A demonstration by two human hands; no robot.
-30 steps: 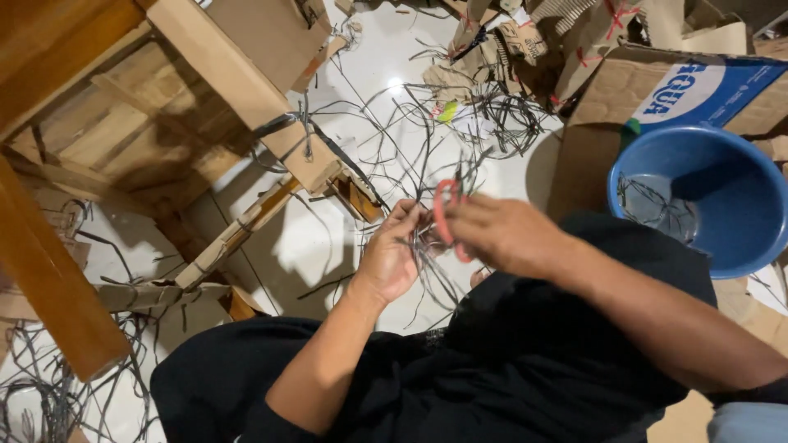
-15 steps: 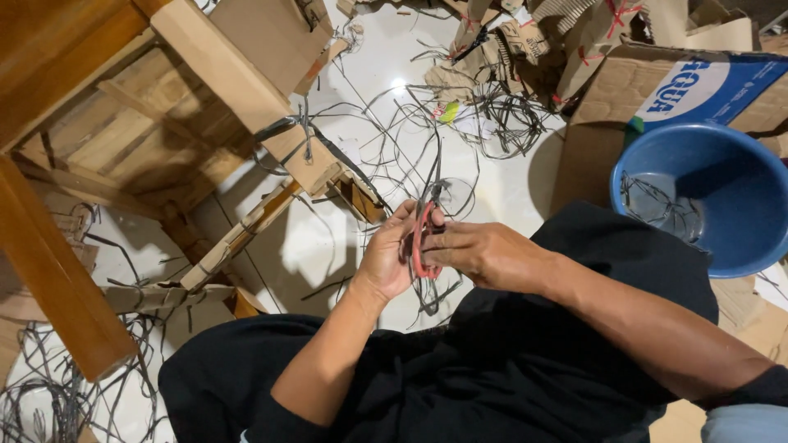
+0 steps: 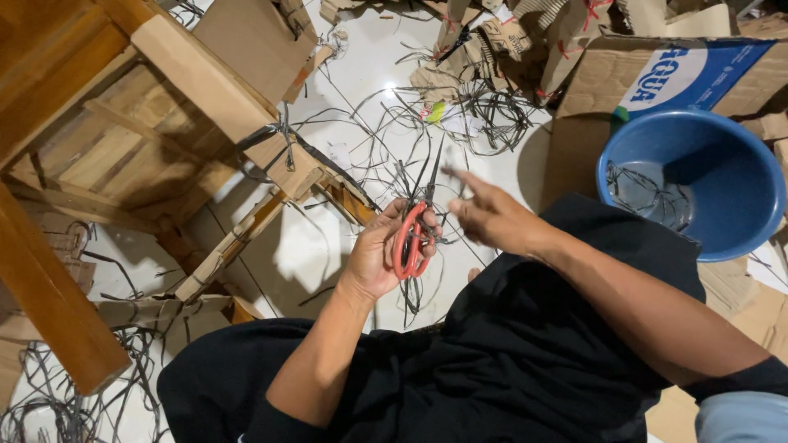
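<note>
Red-handled scissors [image 3: 410,238] are gripped in the left hand [image 3: 386,250]; right hand [image 3: 492,215] is lifted, fingers spread; a few strips [image 3: 648,197] collected in the blue basin [image 3: 698,176], many left scattered

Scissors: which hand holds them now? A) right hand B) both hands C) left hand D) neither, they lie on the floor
C. The red-handled scissors sit in the left hand, blades pointing up and away, while the right hand is open and apart from them, fingers spread.
</note>
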